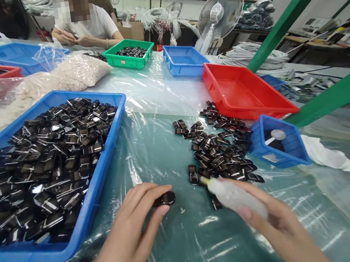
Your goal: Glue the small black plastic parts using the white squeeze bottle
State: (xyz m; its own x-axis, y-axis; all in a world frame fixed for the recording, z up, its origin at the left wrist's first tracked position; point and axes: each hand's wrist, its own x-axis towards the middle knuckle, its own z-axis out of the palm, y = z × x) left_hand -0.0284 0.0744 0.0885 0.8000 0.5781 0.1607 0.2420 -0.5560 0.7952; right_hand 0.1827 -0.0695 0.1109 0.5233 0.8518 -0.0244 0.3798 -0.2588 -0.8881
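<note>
Near the middle of the green plastic-covered table [152, 151], my left hand [138, 218] holds a glossy black piece [166, 198] between thumb and fingers. My right hand [272, 217] is wrapped round a translucent white squeeze bottle [236, 198], whose yellowish tip points up and left. Just beyond that tip lies a loose pile of black pieces [220, 155]. To the left of my left hand, a large blue tray [104, 182] is full of similar black pieces.
A small blue bin [276, 147] and a red tray [244, 91] stand right of the pile. Further back are a blue tray [184, 58], a green tray [129, 52], a bag of pale parts [82, 70], a fan [217, 12] and a seated person [91, 25]. A green post [295, 10] slants at right.
</note>
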